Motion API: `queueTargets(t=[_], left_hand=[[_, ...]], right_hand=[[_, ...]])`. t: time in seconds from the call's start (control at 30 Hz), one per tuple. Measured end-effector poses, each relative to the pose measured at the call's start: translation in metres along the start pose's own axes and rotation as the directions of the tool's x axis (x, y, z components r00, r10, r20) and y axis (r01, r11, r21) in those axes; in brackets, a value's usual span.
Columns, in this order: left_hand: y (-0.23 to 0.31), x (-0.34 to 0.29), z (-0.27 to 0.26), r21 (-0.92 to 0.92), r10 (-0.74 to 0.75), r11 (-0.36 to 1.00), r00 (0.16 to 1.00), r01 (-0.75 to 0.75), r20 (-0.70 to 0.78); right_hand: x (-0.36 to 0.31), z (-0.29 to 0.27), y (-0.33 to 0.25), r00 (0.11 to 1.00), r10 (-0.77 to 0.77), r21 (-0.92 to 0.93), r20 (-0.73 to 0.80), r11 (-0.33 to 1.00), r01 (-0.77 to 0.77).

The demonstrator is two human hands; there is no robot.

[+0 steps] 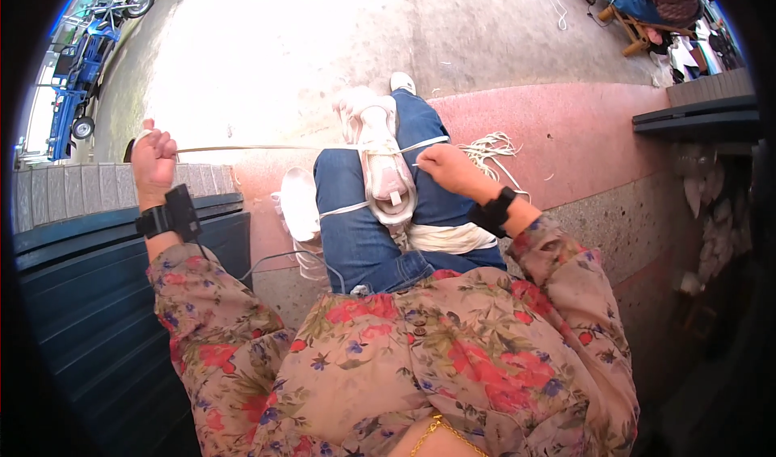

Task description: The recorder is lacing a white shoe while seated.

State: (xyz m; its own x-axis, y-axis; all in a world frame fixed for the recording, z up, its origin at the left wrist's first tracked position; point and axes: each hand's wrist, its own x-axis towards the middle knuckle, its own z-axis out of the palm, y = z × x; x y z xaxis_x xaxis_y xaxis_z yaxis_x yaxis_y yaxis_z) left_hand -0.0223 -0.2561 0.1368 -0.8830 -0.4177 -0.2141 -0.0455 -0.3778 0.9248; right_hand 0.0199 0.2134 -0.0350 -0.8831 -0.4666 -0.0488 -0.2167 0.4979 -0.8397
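Observation:
A pale pink and white sneaker (391,184) rests between my thighs, its toe pointing away from me. Out to the far left, my left hand (153,159) is closed on a cream shoelace (259,147), which runs taut across to the sneaker. Just right of the sneaker, over my right thigh, my right hand (449,170) is closed, and a short bit of white lace shows at its fingertips. Another stretch of lace leads from the sneaker toward that hand. A bundle of cream laces (453,239) lies across my right thigh.
Loose laces (490,151) lie heaped on the pink floor beyond my right hand. White shoes (301,206) stand left of my leg. Dark blue shutter panels (137,271) flank me on the left. A seated person with a wooden stool (638,36) is at the far right; a blue three-wheeler (77,93) is far left.

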Motion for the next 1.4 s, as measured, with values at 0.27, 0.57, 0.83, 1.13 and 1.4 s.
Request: queueTargets(t=[0.27,0.57,0.83,1.13,1.4], left_hand=[[-0.047,-0.008,0.035,0.497,0.092,0.865,0.996,-0.076,-0.008],[-0.193,-0.111,0.115,0.511,-0.537,0.793,0.777,0.332,0.329],[-0.227,-0.123,0.105,0.771,-0.173,0.352,0.772,-0.531,0.611],[-0.235,-0.129,0.128,0.830,-0.074,0.138,0.830,-0.541,0.553],[-0.224,-0.127,0.114,0.852,-0.227,0.495,0.922,-0.168,0.313]], right_hand=[[0.018,0.022,-0.020,0.994,0.044,-0.442,-0.104,0.893,-0.086],[0.026,0.026,-0.027,0.969,-0.244,-0.694,0.038,0.691,0.201],[0.017,0.024,-0.027,0.963,-0.189,-0.601,-0.190,0.798,0.038],[0.006,0.027,-0.042,0.987,-0.089,-0.641,-0.134,0.767,-0.018],[0.018,0.024,-0.023,0.982,0.184,-0.422,-0.038,0.888,-0.183]])
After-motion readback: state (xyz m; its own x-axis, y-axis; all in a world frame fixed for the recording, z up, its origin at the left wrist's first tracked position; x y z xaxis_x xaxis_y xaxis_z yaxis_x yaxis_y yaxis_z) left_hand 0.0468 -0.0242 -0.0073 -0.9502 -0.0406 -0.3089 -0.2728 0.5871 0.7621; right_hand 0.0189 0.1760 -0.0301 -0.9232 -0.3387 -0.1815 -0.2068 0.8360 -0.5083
